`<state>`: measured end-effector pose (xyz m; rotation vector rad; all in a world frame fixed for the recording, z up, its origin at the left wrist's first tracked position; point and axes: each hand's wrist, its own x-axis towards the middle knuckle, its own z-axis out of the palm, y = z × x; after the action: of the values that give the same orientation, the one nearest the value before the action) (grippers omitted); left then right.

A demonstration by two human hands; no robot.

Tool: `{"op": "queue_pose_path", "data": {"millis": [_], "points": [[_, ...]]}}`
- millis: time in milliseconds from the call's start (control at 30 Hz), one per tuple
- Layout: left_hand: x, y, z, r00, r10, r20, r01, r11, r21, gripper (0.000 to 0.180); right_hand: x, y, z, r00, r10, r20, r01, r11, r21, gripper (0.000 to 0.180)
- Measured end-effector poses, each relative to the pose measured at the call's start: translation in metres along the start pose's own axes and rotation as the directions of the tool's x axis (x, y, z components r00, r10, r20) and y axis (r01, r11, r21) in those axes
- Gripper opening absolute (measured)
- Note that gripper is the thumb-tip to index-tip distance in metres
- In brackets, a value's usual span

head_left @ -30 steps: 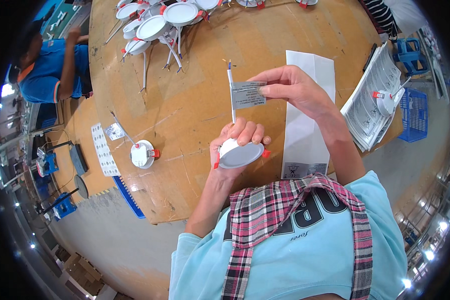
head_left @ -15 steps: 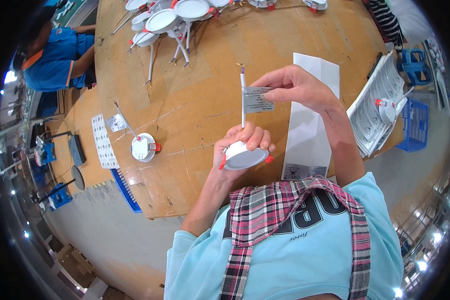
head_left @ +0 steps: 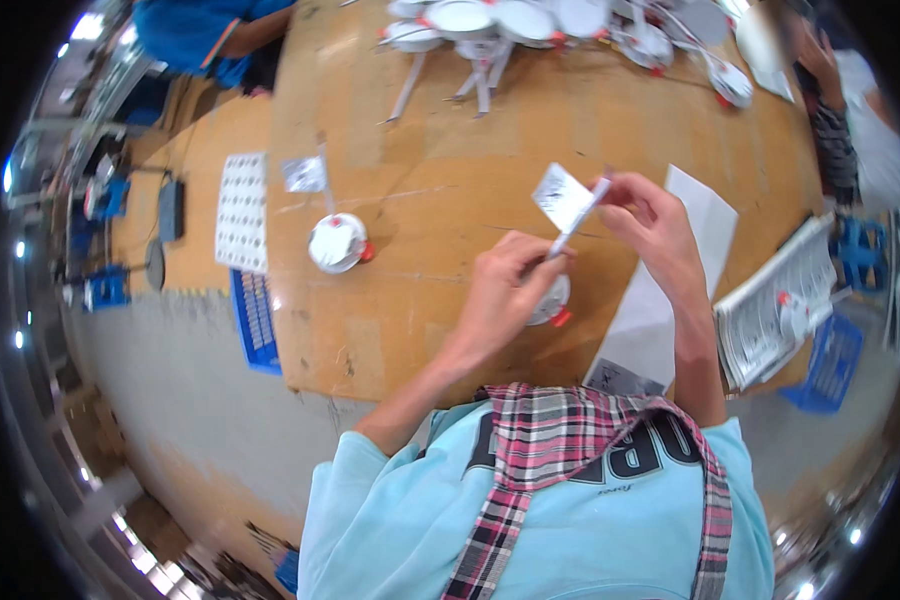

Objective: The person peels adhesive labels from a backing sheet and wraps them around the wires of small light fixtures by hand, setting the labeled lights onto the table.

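Note:
A small round white downlight (head_left: pixel 550 300) with red clip ends hangs partly hidden behind my left hand (head_left: pixel 505 290). The closed fingers of that hand grip its white cable (head_left: pixel 576 226) low down, near the lamp. At the cable's upper end, my right hand (head_left: pixel 655 225) pinches it between thumb and fingers. A silvery label (head_left: pixel 561 197) is wrapped on the cable and sticks out to the left like a flag. To the left on the table lies another downlight (head_left: pixel 336 243), its cable bearing a similar label (head_left: pixel 304 174).
White backing paper (head_left: pixel 660 300) lies under my right forearm. At the right edge, a stack of label sheets (head_left: pixel 770 310) has a downlight (head_left: pixel 794 316) on it. Many downlights (head_left: pixel 525 20) are piled at the far side. A dotted white sheet (head_left: pixel 241 212) and blue basket (head_left: pixel 255 320) are left.
My left hand has shifted from the lamp body to the cable. My right hand has gone from the label to the cable's end. The cable now tilts right, and the view has swung.

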<state>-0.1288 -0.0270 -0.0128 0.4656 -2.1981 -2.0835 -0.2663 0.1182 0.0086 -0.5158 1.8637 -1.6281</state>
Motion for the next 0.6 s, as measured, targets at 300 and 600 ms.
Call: {"op": "queue_pose_path", "data": {"millis": [300,600], "points": [[-0.006,-0.004,0.005,0.896,0.437,-0.083,-0.329,0.776,0.538,0.011,-0.002,0.01,0.018,0.992,0.099,-0.083,-0.064,0.936,0.345,0.016],[-0.004,-0.02,-0.058,0.927,0.311,-0.21,-0.112,0.765,0.635,0.016,0.007,0.006,-0.02,0.939,-0.043,-0.34,0.202,0.871,0.448,0.018]]}}
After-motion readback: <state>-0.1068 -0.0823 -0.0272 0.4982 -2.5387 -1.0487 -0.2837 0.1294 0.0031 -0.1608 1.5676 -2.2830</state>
